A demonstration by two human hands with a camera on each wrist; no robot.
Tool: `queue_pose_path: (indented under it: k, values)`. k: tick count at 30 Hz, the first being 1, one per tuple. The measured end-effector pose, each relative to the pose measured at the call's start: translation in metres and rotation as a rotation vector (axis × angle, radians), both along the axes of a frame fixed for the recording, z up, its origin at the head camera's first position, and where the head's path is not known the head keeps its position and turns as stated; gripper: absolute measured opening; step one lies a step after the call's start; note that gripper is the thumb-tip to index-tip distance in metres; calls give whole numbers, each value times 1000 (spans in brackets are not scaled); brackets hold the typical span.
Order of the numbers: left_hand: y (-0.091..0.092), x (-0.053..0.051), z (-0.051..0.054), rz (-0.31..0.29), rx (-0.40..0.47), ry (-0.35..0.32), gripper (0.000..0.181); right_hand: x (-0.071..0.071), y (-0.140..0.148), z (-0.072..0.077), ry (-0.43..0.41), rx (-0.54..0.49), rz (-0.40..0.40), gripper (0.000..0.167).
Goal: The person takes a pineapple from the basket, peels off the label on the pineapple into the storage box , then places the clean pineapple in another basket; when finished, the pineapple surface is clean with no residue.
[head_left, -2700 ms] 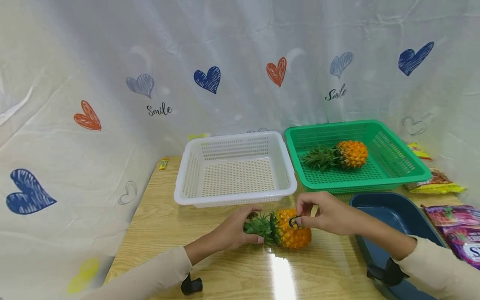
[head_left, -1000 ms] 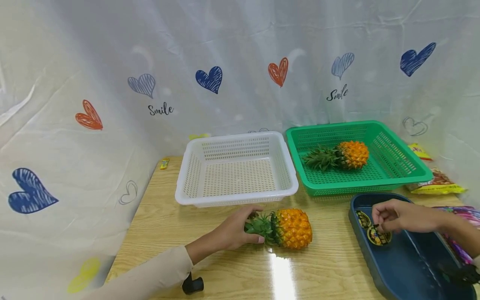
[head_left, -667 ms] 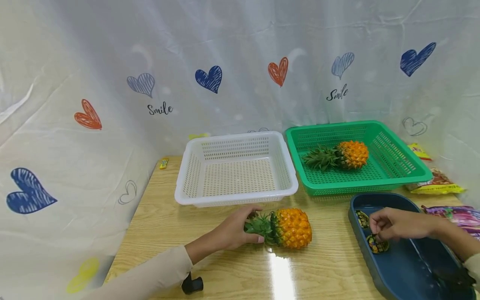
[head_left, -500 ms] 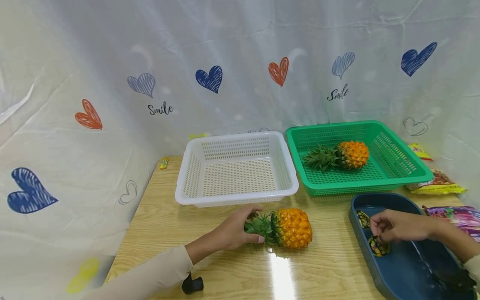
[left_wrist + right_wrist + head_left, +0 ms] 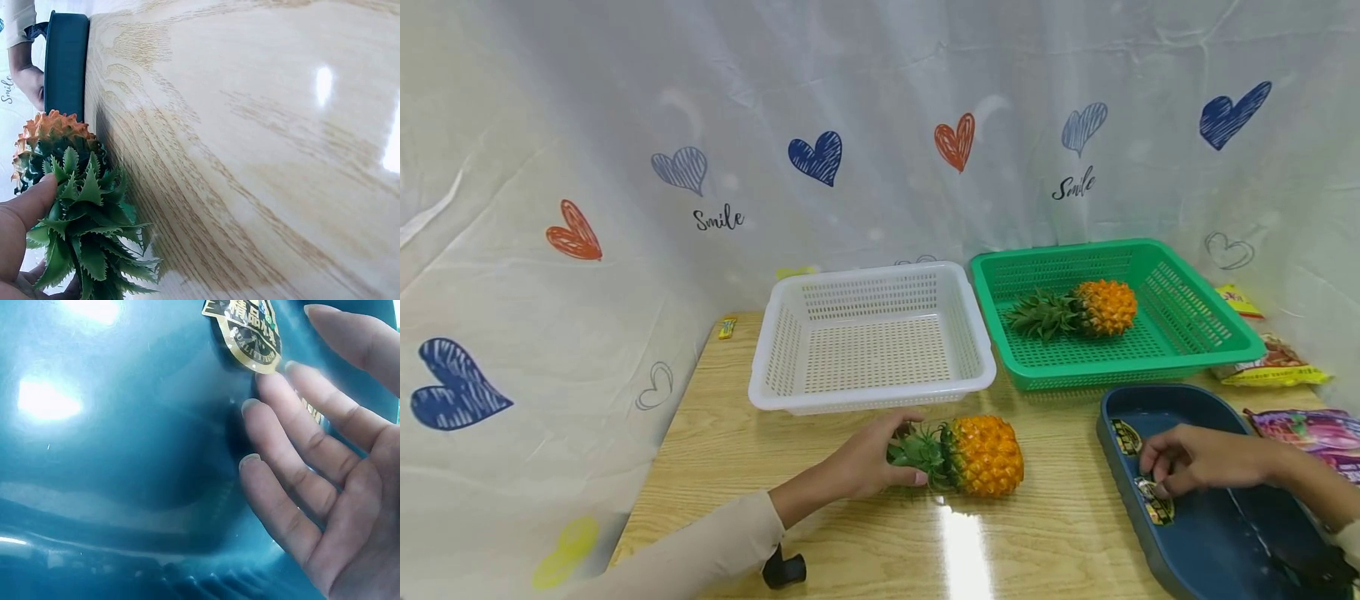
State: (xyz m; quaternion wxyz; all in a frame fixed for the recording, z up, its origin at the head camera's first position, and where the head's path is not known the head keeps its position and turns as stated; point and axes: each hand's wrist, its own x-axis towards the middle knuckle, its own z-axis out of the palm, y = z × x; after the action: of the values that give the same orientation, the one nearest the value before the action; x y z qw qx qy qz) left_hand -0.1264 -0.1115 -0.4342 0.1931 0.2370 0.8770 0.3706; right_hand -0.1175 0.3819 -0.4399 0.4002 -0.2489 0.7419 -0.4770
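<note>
A pineapple (image 5: 988,457) with orange skin lies on its side on the wooden table. My left hand (image 5: 874,458) grips its green leaves (image 5: 94,244), with the thumb over them in the left wrist view. My right hand (image 5: 1213,457) is inside the dark blue tray (image 5: 1213,542), fingers loosely bent. A black and gold label (image 5: 1154,503) is at its fingertips; in the right wrist view the thumb stands apart from this label (image 5: 253,337). Another such label (image 5: 1126,437) lies in the tray near its far left side, partly behind the fingers in the right wrist view.
A white basket (image 5: 872,396) stands behind the pineapple. Right of it, a green basket (image 5: 1097,367) holds another pineapple (image 5: 1105,308). Colourful packets (image 5: 1311,433) lie beyond the tray at the right. A small yellow packet (image 5: 727,327) sits at the table's far left corner.
My right hand has gone from the pineapple to the tray on the right. There its thumb has parted from the label, which has shifted slightly nearer me. My left hand has stayed on the leaves.
</note>
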Motion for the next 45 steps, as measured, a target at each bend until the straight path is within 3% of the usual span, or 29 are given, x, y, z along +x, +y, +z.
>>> queue_pose_path:
  k: [7,15,21,25,33,41,45]
  values:
    - [0,-1,-1,-8,0,13,80,2,6,5,68,6,-12,25]
    - [1,-1,0,-15,-12,20,79,4,11,15,57,21,-32,30]
    - [0,-1,-1,-12,-26,26,79,6,3,26,208,12,-45,27]
    - [0,-1,-1,-11,-19,17,79,6,-12,38,318,-46,-44,26]
    - [0,-2,-2,-13,-4,28,79,9,-53,63,413,-132,-77,30]
    - [0,-2,-5,-11,-2,21,80,11,-97,71,573,-139,-148,31]
    - [-1,-3,-4,-12,4,18,79,10,-118,72,600,-118,-196,31]
